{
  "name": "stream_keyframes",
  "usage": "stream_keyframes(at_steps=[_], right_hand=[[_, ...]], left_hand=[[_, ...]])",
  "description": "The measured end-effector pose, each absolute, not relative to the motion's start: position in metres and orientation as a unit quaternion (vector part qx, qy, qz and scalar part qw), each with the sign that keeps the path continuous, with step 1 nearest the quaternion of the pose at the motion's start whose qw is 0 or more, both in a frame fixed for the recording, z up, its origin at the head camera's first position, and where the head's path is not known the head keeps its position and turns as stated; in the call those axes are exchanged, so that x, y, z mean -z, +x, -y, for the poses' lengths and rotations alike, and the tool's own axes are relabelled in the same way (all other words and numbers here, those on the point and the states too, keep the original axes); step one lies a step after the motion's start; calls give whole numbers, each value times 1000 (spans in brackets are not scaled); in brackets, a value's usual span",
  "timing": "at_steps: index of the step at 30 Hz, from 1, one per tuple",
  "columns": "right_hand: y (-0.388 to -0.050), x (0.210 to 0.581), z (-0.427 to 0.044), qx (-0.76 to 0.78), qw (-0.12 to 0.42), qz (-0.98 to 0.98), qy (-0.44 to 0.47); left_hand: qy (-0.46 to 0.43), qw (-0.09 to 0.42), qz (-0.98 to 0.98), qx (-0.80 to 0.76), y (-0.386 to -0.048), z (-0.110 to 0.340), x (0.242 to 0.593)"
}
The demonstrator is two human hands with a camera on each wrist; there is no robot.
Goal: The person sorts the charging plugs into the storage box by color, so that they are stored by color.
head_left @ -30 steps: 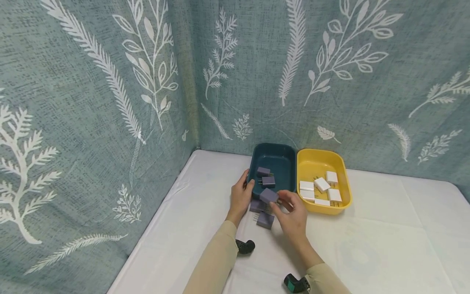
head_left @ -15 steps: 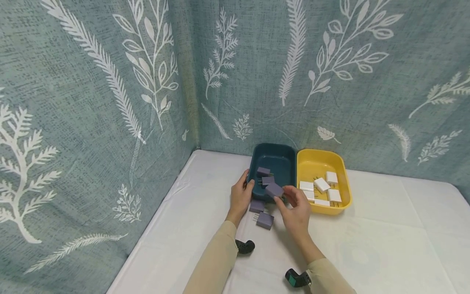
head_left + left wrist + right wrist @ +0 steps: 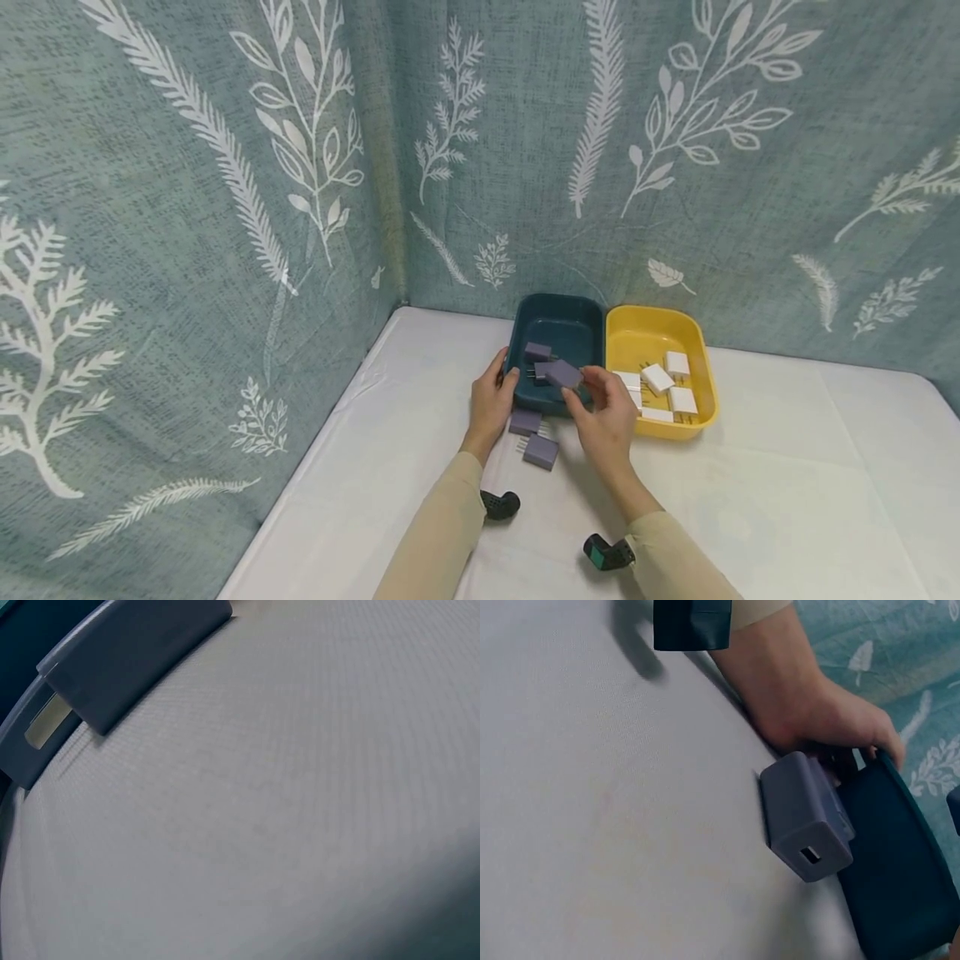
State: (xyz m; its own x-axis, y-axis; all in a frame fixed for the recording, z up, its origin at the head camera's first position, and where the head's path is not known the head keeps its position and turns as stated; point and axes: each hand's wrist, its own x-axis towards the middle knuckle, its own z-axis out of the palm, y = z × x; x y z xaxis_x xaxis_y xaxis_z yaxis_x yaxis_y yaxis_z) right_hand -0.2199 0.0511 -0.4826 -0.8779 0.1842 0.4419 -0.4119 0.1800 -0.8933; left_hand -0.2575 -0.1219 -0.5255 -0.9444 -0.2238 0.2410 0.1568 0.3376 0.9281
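Note:
My right hand (image 3: pixel 609 421) pinches a purple USB wall charger (image 3: pixel 564 374) between thumb and fingers, over the front part of a dark teal bin (image 3: pixel 573 321). Inside that bin lie two more purple chargers, one at the left (image 3: pixel 537 352) and one partly hidden under the held charger. The left hand (image 3: pixel 490 404) grips the bin's left wall; in the right wrist view its fingers bend over the rim. In front of the bin, a purple charger (image 3: pixel 527 421) and another purple charger (image 3: pixel 541 451) lie on the table, prongs visible.
Right beside the teal bin stands a yellow bin (image 3: pixel 645 321) with several white chargers (image 3: pixel 658 378). Both are on a white-covered table (image 3: pixel 780 467). A leaf-patterned curtain (image 3: pixel 525 167) hangs behind and to the left. Black wrist devices (image 3: pixel 607 552) sit by the sleeves.
The right hand has carried its purple charger up and away from the front edge, so it is now over the teal bin. My left hand has stayed on the bin's side.

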Motion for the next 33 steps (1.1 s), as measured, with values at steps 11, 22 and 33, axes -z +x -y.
stream_keyframes(at_steps=[11,22,33], right_hand=[[-222,478,-52,-627,226,742,69],[-218,482,-54,-653,207,725,72],[-214,488,-55,-635,230,730,102]], left_hand=[[17,168,797,580,-257,121,527],[15,172,800,575,-257,122,529],[12,175,802,571,-259,122,527]])
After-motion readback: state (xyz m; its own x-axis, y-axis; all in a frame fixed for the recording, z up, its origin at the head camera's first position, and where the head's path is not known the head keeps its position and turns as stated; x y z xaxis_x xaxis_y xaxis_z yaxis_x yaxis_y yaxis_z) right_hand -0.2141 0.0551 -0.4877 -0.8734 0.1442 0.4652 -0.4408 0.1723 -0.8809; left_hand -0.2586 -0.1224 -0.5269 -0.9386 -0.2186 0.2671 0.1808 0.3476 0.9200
